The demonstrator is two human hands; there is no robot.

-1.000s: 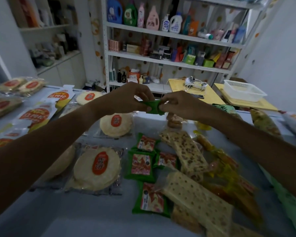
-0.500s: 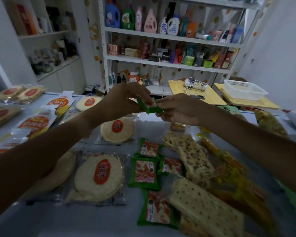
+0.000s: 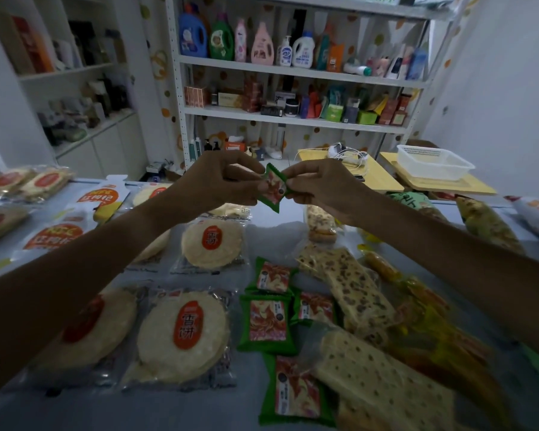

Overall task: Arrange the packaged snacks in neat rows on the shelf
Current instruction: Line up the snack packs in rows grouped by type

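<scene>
Nearest the camera, on the pale grey table (image 3: 75, 409), a flat green-edged sachet (image 3: 296, 391) with red-and-cream print, glossy film. Beside it, right: long speckled cracker slabs (image 3: 383, 381) in clear wrap, overlapping. Left: round pale rice cakes (image 3: 182, 334) in crinkled clear bags, red oval labels. Three more green sachets (image 3: 267, 321) clustered mid-table, edges touching. Yellow-orange wrapped sticks (image 3: 430, 309) along the right, blurred.

Above the table, mid-air: one small green sachet (image 3: 273, 190), serrated edges, tilted on a corner. Left hand (image 3: 218, 181) pinches its left edge, fingers curled; right hand (image 3: 321, 185) pinches the right edge likewise.

Further back: orange-printed white pouches (image 3: 101, 197) at left; white mesh basket (image 3: 434, 160) on a yellow board. Farthest: white metal shelving (image 3: 293, 119) with plastic detergent bottles and small cartons.
</scene>
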